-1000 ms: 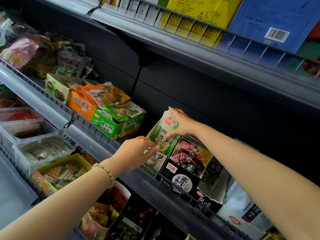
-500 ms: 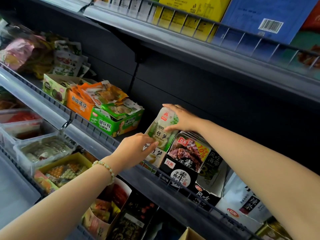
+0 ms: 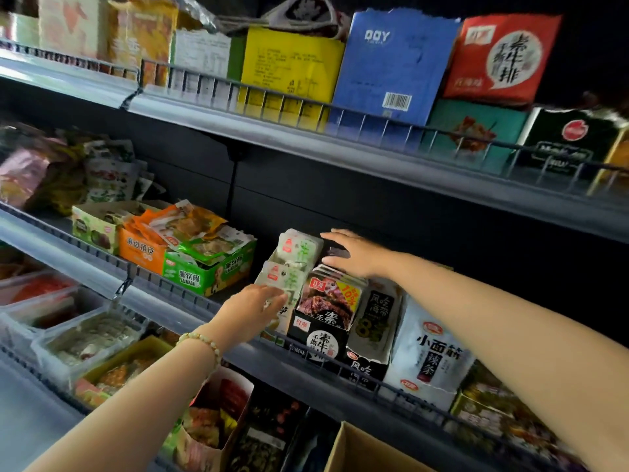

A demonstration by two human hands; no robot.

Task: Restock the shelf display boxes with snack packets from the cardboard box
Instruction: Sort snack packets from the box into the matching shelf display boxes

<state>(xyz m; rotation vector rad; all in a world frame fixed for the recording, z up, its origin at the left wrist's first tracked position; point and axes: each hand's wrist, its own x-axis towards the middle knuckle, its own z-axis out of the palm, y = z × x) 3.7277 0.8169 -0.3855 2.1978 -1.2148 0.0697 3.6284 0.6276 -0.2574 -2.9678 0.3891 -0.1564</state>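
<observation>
here, a dark shop shelving unit with grey price rails and low wire fences along each front edge.

- upper shelf: cartons standing in a row, among them a yellow carton, a blue carton with a barcode and a red carton.
- middle shelf: to the left, an orange display box and a green display box side by side, heaped with flat packets; to the right, a black display box holding upright meat-print packets, then grey seaweed packets and white packets.
- lower left: clear plastic tubs of food.
- near bottom edge: the open corner of a cardboard box.
- pale green snack packets: standing upright in a stack just left of the black display box, leaning back toward the far wall; their own box is mostly hidden.
- left hand, bead bracelet on the wrist: fingers loosely straight, tips resting against the front of the nearest pale green packet; gripping nothing.
- right hand: palm down, fingers spread flat over the tops of the packets behind the meat-print ones, fingertips just right of the rear pale green packet's top edge; whether they touch it cannot be told; holding nothing.
</observation>
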